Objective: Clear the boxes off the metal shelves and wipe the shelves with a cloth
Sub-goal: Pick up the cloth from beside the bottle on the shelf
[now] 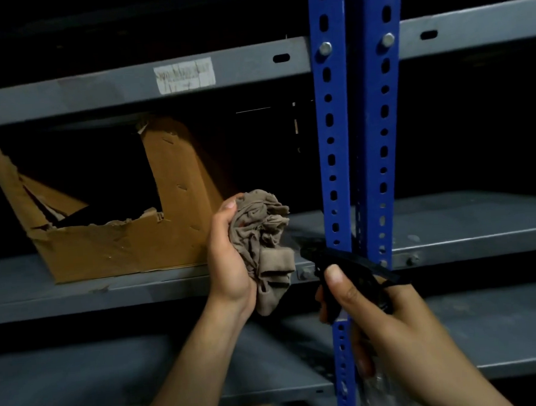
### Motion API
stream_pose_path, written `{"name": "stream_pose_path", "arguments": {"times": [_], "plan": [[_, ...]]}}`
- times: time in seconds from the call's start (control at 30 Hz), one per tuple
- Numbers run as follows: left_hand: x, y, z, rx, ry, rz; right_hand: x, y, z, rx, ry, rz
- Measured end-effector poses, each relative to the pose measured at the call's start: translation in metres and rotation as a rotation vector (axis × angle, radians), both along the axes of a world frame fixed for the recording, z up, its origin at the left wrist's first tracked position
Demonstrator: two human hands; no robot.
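My left hand grips a crumpled grey-brown cloth in front of the middle grey metal shelf. My right hand holds a spray bottle with a black trigger head; the nozzle points left at the cloth, and the clear bottle body shows below the hand. A torn, open brown cardboard box stands on the middle shelf to the left of the cloth.
Two blue perforated uprights run vertically between the shelf bays. The right bay's middle shelf is bare. An upper shelf beam carries a white label. A lower shelf lies below; brown cardboard shows at the bottom edge.
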State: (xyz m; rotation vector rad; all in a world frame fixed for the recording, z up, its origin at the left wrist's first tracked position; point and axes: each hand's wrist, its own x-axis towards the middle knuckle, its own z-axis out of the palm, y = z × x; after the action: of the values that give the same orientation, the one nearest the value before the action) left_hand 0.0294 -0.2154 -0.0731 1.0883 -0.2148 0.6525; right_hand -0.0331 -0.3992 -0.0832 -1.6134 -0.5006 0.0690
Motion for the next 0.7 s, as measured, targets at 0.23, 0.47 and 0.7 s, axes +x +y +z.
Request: {"name": "stream_pose_path", "arguments": {"times": [0.23, 0.47, 0.7], "plan": [[0.001, -0.006, 0.001, 0.018, 0.001, -0.033, 0.001, -0.002, -0.002, -0.035, 0.02, -0.006], [0.001, -0.015, -0.001, -0.007, 0.018, -0.029, 0.003, -0.003, -0.002, -0.042, -0.007, -0.027], [0.004, -0.022, -0.005, -0.012, 0.035, -0.053, 0.014, -0.007, -0.006, 0.018, -0.03, -0.048]]}}
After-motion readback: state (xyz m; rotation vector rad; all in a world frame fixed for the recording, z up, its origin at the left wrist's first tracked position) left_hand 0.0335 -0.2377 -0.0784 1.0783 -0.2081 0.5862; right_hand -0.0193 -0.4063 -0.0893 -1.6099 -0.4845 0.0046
